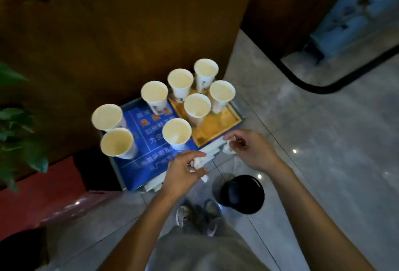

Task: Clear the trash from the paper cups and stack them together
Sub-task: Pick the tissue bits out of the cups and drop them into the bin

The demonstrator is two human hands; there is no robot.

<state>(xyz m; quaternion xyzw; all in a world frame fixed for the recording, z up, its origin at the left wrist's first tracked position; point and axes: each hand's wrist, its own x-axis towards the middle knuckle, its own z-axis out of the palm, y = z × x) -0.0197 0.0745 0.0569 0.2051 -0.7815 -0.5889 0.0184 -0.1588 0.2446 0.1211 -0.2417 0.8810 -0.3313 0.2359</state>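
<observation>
Several white paper cups stand upright on a low blue-topped stand, some of them on a wooden tray. The nearest cup and the cup behind it each show a white scrap inside. The other cups look bare inside. My left hand is closed on a crumpled white tissue at the stand's front edge. My right hand pinches another crumpled white tissue just off the stand's right corner. Both hands hover above the floor, near a black trash bin.
A brown wooden panel rises behind the stand. Green plant leaves hang at the left above a red surface. My shoes stand on the grey tiled floor beside the bin. A black curved rail runs at the right.
</observation>
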